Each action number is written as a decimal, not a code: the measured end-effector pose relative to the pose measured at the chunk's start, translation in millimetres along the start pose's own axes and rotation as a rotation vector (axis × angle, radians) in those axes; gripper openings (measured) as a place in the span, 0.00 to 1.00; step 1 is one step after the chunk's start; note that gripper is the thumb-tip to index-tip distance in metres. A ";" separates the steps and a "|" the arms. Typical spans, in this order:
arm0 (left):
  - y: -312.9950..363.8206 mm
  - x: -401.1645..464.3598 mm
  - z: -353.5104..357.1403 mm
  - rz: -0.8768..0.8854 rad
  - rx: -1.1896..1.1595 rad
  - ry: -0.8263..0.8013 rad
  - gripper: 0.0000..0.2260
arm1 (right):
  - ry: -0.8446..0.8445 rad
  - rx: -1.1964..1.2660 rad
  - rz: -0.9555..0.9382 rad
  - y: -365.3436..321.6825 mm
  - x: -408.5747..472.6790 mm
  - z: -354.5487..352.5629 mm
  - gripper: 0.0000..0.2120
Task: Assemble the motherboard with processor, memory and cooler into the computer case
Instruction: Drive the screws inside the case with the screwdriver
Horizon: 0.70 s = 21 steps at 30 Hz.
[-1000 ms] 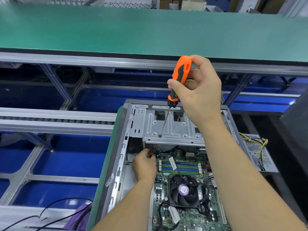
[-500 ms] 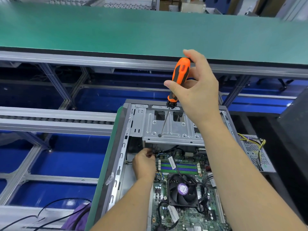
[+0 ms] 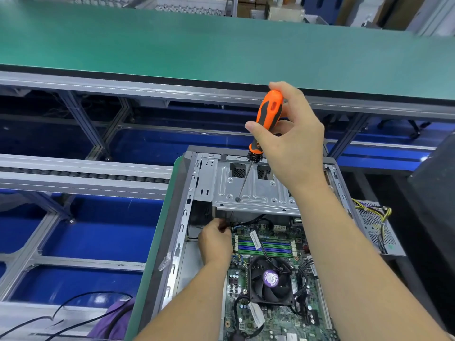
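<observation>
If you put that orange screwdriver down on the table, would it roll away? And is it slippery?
The orange-and-black-handled screwdriver would probably roll a bit: its handle looks rounded and its thin steel shaft is straight. It likely isn't slippery, since the black inlays look like rubbery grip and the right hand holds it with only light fingers. It should feel stiff, not bendy.

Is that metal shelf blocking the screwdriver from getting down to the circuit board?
Yes, partly. The silver metal drive bracket spans the case above the green motherboard's top edge. The orange-handled screwdriver, gripped by the right hand, passes its shaft through a hole in that bracket.
</observation>
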State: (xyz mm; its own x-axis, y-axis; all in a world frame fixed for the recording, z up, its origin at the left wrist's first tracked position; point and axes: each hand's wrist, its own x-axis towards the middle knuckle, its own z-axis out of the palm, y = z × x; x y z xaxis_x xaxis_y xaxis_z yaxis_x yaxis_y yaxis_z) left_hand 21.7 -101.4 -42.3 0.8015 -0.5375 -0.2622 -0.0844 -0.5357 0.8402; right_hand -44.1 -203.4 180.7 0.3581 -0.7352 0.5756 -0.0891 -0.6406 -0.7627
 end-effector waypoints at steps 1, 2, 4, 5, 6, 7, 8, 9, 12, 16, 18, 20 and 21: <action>0.2 -0.1 0.1 -0.002 0.000 -0.004 0.09 | 0.000 -0.006 -0.004 0.2 -0.2 0.2 0.26; 0.4 -0.4 0.0 -0.006 -0.002 -0.007 0.09 | 0.002 -0.011 -0.007 0.2 -0.4 0.5 0.26; 1.1 -0.6 -0.1 -0.013 -0.004 -0.014 0.10 | 0.006 -0.016 -0.012 0.1 -0.4 1.2 0.26; 1.2 -0.7 -0.1 -0.013 0.000 -0.015 0.09 | 0.006 -0.017 -0.016 0.0 -0.3 1.2 0.26; 1.3 -0.9 -0.1 -0.012 0.010 -0.016 0.08 | 0.007 -0.018 -0.021 -0.2 -0.1 1.3 0.25; 1.6 -1.3 -0.3 -0.013 0.024 -0.016 0.08 | 0.008 -0.020 -0.029 -0.4 0.3 1.1 0.25; 2.2 -1.9 -0.9 -0.011 0.044 -0.017 0.07 | 0.010 -0.024 -0.038 -0.6 0.9 0.9 0.25; 2.5 -2.5 -1.5 -0.006 0.071 -0.017 0.06 | 0.011 -0.028 -0.045 -0.8 1.3 0.6 0.25; 2.8 -3.7 -3.9 0.033 0.202 -0.014 0.06 | -0.005 -0.040 -0.063 -1.4 -0.1 0.2 0.24; 4.1 -5.9 -9.4 0.049 0.400 -0.047 0.04 | -0.038 -0.047 -0.069 1.5 -8.6 0.7 0.22; 5.5 -7.9 -12.8 0.060 0.520 -0.050 0.06 | -0.038 -0.055 -0.080 4.1 -13.7 0.1 0.21; 7.2 -10.0 -16.0 0.067 0.582 -0.052 0.07 | -0.031 -0.073 -0.085 6.2 -18.6 -1.2 0.21; 7.9 -10.5 -16.9 0.071 0.602 -0.057 0.07 | -0.022 -0.074 -0.078 7.2 -20.9 -2.3 0.21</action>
State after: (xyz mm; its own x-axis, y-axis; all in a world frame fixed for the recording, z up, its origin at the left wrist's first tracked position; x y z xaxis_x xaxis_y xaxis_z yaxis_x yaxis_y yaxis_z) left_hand 22.7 -89.0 -24.9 0.7501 -0.6103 -0.2548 -0.4697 -0.7628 0.4444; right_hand -54.3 -193.1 163.9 0.3873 -0.6776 0.6251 -0.1283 -0.7111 -0.6913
